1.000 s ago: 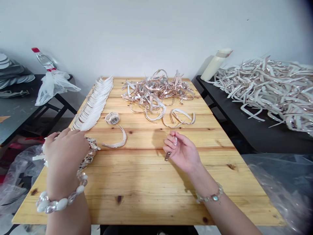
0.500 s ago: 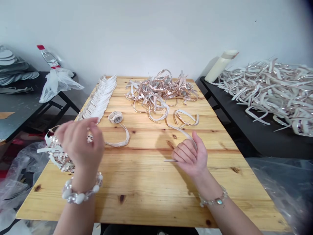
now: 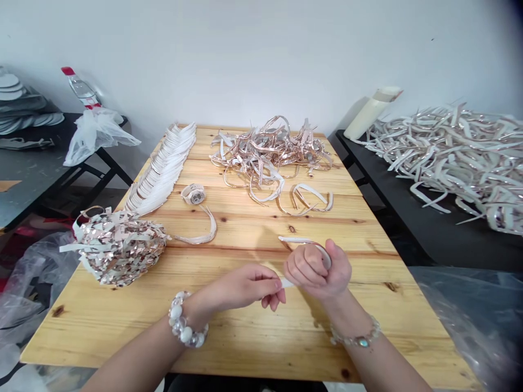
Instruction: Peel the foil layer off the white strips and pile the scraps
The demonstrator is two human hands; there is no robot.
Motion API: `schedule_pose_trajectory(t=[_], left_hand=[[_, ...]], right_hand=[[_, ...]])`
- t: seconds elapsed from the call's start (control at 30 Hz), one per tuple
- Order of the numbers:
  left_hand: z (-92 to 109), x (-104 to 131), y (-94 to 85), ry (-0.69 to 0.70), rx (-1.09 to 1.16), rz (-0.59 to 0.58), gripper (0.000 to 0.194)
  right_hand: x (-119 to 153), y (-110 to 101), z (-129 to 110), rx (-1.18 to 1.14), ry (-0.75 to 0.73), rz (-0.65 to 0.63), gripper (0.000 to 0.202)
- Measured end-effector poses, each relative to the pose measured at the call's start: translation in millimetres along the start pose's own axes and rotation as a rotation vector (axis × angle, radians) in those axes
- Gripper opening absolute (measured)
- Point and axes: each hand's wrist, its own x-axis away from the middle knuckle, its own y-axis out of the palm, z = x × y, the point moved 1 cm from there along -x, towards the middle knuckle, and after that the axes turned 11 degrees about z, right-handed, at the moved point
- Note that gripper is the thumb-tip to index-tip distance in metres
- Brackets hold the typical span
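My right hand point(image 3: 316, 269) is closed in a fist around a white strip point(image 3: 296, 239), whose curved part shows above the fingers. My left hand point(image 3: 255, 286) pinches the strip's pale end between thumb and fingers, just left of the right fist. Beyond the hands, a loose curled strip point(image 3: 312, 197) lies on the wooden table point(image 3: 229, 337). A tangled heap of rose-gold and white strips point(image 3: 269, 147) sits at the back. On the left are a row of white strips point(image 3: 161, 171), a small roll point(image 3: 193, 194) and a bundle of shiny cut scraps point(image 3: 120, 247).
A black side table point(image 3: 392, 201) on the right holds a large strip pile point(image 3: 457, 147) and a cream roll point(image 3: 371, 114). On the left stand a bottle point(image 3: 83, 90), a white plastic bag point(image 3: 98, 133) and stacked grey pieces point(image 3: 24, 111).
My left hand has come from above the scrap bundle to the right fist and now pinches the strip's end. The held strip's far part has pulled in closer to the right fist.
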Motion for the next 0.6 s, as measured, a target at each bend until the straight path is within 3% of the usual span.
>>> schedule_pose_trajectory(t=[0.13, 0.33, 0.5, 0.6], left_hand=[[-0.9, -0.3, 6.4, -0.079, 0.036, 0.003, 0.022], [-14.3, -5.5, 19.5, -0.107, 0.143, 0.127, 0.019], [-18.8, -6.4, 23.2, -0.067, 0.186, 0.182, 0.016], [-17.6, -5.4, 20.1, -0.088, 0.212, 0.089, 0.017]], right_hand=[[2.7, -4.3, 5.6, 0.015, 0.081, -0.023, 0.075], [3.0, 0.8, 10.1, -0.144, 0.105, -0.143, 0.073], [2.8, -3.3, 14.1, -0.184, 0.160, -0.039, 0.075], [3.2, -8.0, 14.0, -0.229, 0.147, -0.019, 0.074]])
